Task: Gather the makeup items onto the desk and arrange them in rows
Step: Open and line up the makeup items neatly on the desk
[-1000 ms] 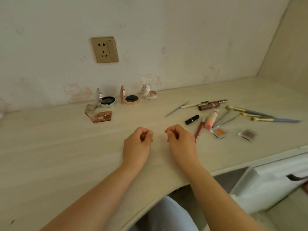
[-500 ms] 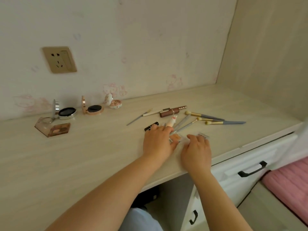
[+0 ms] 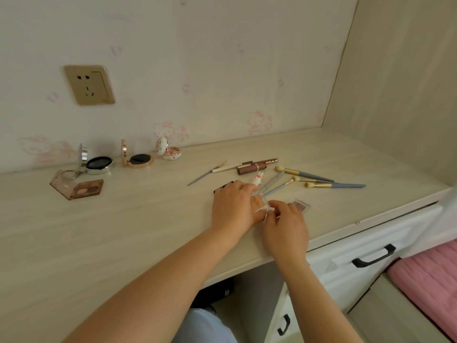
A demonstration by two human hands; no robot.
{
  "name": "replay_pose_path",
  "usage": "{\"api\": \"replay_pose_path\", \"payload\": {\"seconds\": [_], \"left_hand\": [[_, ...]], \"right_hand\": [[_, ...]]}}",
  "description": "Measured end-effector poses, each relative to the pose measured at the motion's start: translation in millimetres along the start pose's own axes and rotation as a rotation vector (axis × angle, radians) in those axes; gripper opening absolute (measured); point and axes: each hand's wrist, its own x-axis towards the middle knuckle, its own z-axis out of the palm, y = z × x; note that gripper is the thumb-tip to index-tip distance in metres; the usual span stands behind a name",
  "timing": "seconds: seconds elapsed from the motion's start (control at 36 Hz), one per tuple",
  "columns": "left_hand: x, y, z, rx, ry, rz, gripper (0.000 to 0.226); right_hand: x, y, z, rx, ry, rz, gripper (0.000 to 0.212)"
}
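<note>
Pale wood-grain counter [image 3: 123, 231], and both hands meet at its front edge over a small clear eyeshadow pan [image 3: 259, 201]: the left hand [image 3: 233, 206] lies across it with curled fingers, the right hand [image 3: 286, 224] pinches its near corner (the exact grip is partly hidden). At 1 o'clock from them lie three gold-and-grey brushes [image 3: 321, 180] and a brown tube [image 3: 257, 167]. At 10 o'clock, well apart, stand open compacts [image 3: 99, 162] and a palette [image 3: 81, 188].
</note>
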Motion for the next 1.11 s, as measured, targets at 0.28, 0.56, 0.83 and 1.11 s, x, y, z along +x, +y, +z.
{"api": "replay_pose_path", "payload": {"seconds": [0.28, 0.56, 0.83, 1.11], "left_hand": [[-39.3, -64.5, -76.5, -0.178, 0.237, -0.044, 0.048], [-90.2, -155.1, -132.6, -0.164, 0.349, -0.219, 0.051], [-102.3, -193.5, -128.0, -0.420, 0.437, -0.299, 0.049], [-102.4, -190.8, -128.7, -0.546, 0.440, -0.316, 0.050]], "right_hand": [[-13.1, -77.4, 27.0, 0.731, -0.227, 0.007, 0.014], [-19.7, -166.5, 93.4, 0.799, -0.741, 0.003, 0.014], [-31.0, -179.3, 131.1, 0.869, -0.857, 0.066, 0.015], [-38.0, -177.5, 131.9, 0.848, -0.800, -0.110, 0.016]]}}
